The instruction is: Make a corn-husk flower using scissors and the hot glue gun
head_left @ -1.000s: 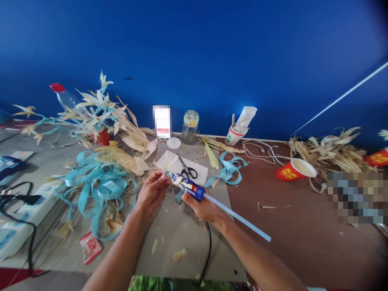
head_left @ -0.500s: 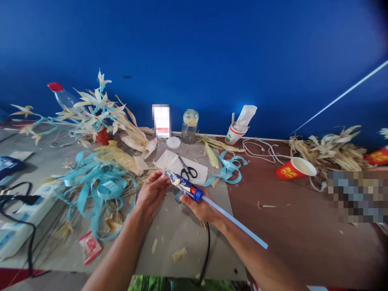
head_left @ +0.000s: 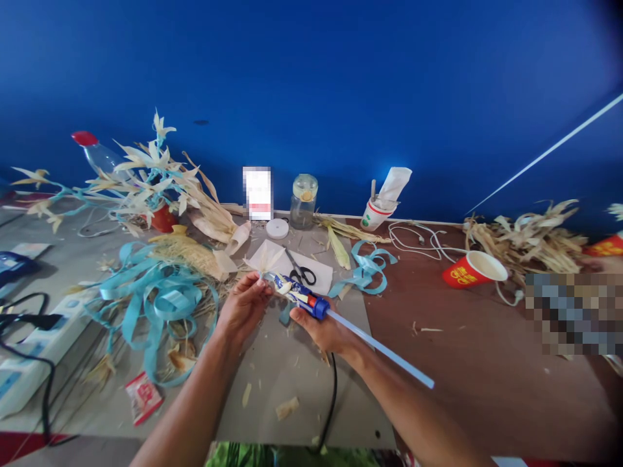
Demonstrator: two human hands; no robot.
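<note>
Swinging slightly farther from the near edge than half a second ago, the free end of the translucent glue stick [head_left: 382, 349] has shifted, while my right grip [head_left: 318, 329] and left grip [head_left: 243, 308] stay about where they were. Nearest me on the counter [head_left: 438, 412] lie loose husk scraps [head_left: 287, 407], a small red-and-white packet [head_left: 143, 397] off to the left, and a black cord [head_left: 333, 402] running toward me from below my right grip. That grip is wrapped about the blue glue gun [head_left: 298, 292], thumb along its near side, the other fingers mostly hidden; I cannot tell whether the trigger is pressed. Gun and stick share one long axis, slanting from near right to far left, so the nozzle points toward my left grip. There my fingertips pinch the base of a pale corn-husk flower [head_left: 265, 261], its petals spreading away from me. It lies just beyond the nozzle end, nearer my left grip; whether nozzle and base touch is too small to tell. Past them, black-handled scissors [head_left: 298, 266] rest on a white sheet [head_left: 324, 279]. Farther back are a white roll [head_left: 277, 227] and a glass jar [head_left: 304, 211], before a blue wall [head_left: 311, 91].
</note>
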